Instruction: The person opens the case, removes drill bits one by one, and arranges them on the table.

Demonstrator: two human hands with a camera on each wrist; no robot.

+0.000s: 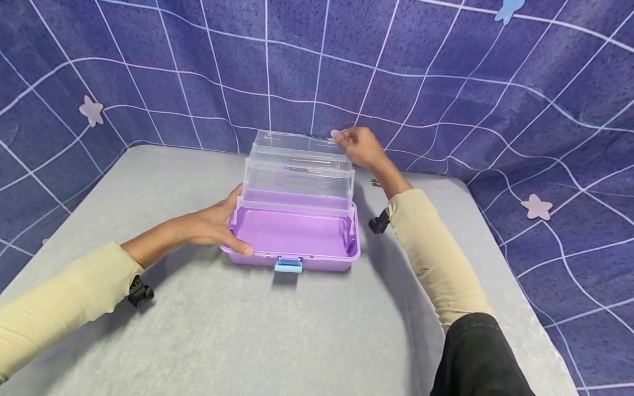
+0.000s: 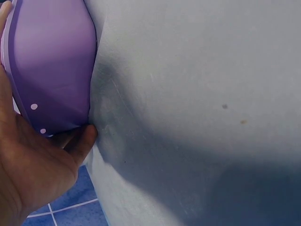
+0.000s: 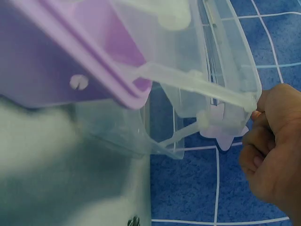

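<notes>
A purple toolbox (image 1: 292, 234) stands unfolded, its clear trays (image 1: 299, 181) stepped up behind the base. My left hand (image 1: 210, 223) grips the box's left side, thumb over the front rim. In the left wrist view, curled fingers (image 2: 84, 143) wrap the purple wall. At the top tray's right end, my right hand (image 1: 361, 146) pinches the end of a drill bit (image 1: 319, 137); the fingertips are partly hidden. The right wrist view shows that hand (image 3: 277, 146) against the tray's outer corner. More drill bits (image 1: 309, 160) lie in the trays below.
A few metal bits (image 1: 376, 182) lie on the grey table (image 1: 297, 330) right of the box, partly behind the right forearm. A blue latch (image 1: 288, 265) sits on the box front. A purple grid-patterned cloth (image 1: 317, 66) hangs close behind the trays.
</notes>
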